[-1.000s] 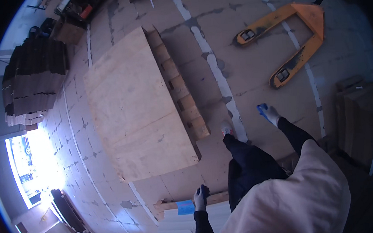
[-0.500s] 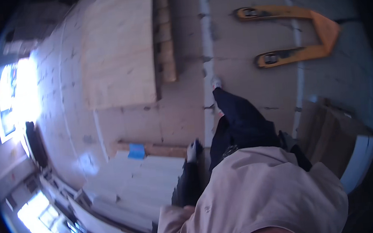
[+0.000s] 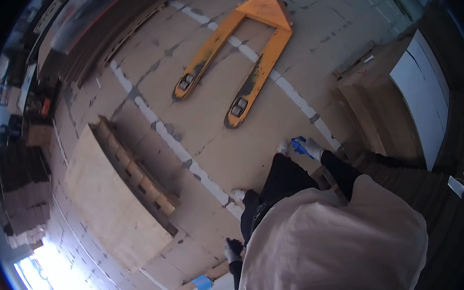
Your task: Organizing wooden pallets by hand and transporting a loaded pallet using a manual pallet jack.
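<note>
My right hand (image 3: 312, 148) is held out over the floor beside my right shoe, in a pale glove with blue fingers. Its fingers look apart, and I make out nothing held in them. Lower down on the left, my left hand (image 3: 233, 250) hangs by my hip in a similar glove with dark-looking fingers. Those fingers seem loosely apart and hold nothing visible. Nearest to that hand is a wooden edge with a blue patch (image 3: 202, 283) on a pale stack. Ahead on the floor lies a yellow pallet jack (image 3: 262, 61), its forks pointing toward me.
A wooden pallet (image 3: 135, 166) with a light board (image 3: 108, 201) on it stands left. Stacked brown cardboard (image 3: 368, 115) with a white sheet (image 3: 422, 100) rises at right. Further stacks (image 3: 20, 183) line the far left. Worn white lines (image 3: 160, 130) cross the floor.
The view has swung right, bringing the pallet jack from the right to the upper middle. My right hand has come into plain view; the pale stack has slid toward the lower edge.
</note>
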Demonstrator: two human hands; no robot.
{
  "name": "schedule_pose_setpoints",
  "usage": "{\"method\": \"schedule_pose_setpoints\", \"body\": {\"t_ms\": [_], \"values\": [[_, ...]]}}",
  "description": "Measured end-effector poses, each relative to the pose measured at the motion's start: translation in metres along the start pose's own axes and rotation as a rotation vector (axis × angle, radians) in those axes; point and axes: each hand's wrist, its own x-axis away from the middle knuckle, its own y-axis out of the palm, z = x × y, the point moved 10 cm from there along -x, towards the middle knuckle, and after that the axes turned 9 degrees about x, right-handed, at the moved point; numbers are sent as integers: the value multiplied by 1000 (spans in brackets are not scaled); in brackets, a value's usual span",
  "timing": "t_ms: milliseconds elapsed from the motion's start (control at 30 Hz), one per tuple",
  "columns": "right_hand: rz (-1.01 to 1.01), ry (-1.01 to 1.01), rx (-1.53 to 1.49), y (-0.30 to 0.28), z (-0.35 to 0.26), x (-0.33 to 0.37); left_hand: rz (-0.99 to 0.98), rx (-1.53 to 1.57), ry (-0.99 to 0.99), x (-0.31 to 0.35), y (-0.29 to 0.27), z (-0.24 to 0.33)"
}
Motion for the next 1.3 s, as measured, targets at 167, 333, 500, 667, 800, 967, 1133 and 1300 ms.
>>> {"method": "schedule_pose_setpoints", "body": {"t_ms": [167, 333, 500, 667, 800, 967, 1133, 1300], "values": [[151, -27, 28, -135, 24, -7, 99, 93, 228, -22, 128, 125], [379, 41, 78, -302, 44, -14, -56, -219, 197, -44, 337, 152], [583, -67, -190, -442, 11, -24, -141, -644, 155, -47, 519, 140], [757, -49, -337, -489, 88, -28, -175, -967, 105, -60, 681, 163], [490, 205, -1036, -420, 204, -76, -192, -918, 135, -125, 810, 205], [473, 460, -1389, -435, 192, -80, -509, -1117, 540, -166, 1174, 276], [507, 433, -1229, -590, 129, -168, -401, -892, 1428, -7, 1517, 464], [526, 393, -1128, -729, 112, -256, -168, -398, 2158, 247, 1704, 559]]}}
